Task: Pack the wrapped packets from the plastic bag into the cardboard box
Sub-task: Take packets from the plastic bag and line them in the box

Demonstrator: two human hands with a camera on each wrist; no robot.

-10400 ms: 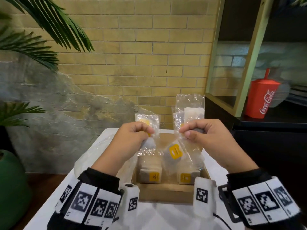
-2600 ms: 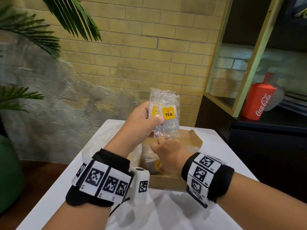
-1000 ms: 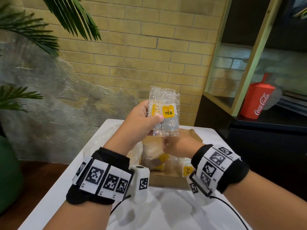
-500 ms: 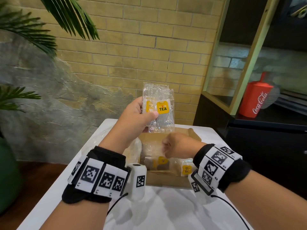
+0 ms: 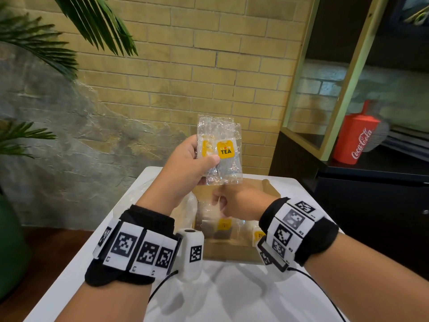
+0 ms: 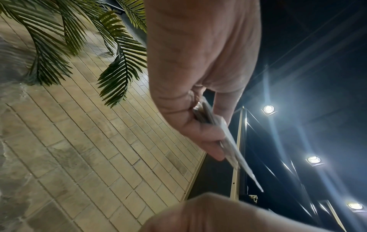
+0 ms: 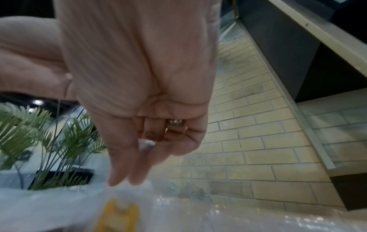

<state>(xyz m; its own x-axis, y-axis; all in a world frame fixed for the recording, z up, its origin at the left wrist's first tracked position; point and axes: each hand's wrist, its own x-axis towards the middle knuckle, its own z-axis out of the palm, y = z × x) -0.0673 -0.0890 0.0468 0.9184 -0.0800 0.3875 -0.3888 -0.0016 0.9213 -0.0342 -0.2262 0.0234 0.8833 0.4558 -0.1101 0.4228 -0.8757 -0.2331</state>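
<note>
My left hand [image 5: 209, 159] grips a small stack of clear-wrapped tea packets [image 5: 222, 147] with yellow TEA tags and holds it upright above the cardboard box [image 5: 232, 254]. The left wrist view shows that stack [image 6: 236, 157] edge-on between the thumb and fingers of my left hand [image 6: 214, 141]. Below it, my right hand [image 5: 222, 201] hovers over the box. Its thumb and forefinger pinch the top of a wrapped packet [image 5: 222, 225] that stands inside. In the right wrist view, my right hand [image 7: 127, 180] meets that packet's wrapper [image 7: 178, 211]. More packets lie in the box.
The box sits on a white table [image 5: 232, 293], with the crumpled clear plastic bag [image 5: 188, 205] against its left side. A dark cabinet [image 5: 348, 205] with a red Coca-Cola cup [image 5: 355, 138] stands to the right. Palm leaves [image 5: 92, 24] hang at the upper left before a brick wall.
My right hand went from reaching palm-down into the box to pinching a packet's wrapper, and drifted slightly left. My left hand keeps the stack raised, nearly still.
</note>
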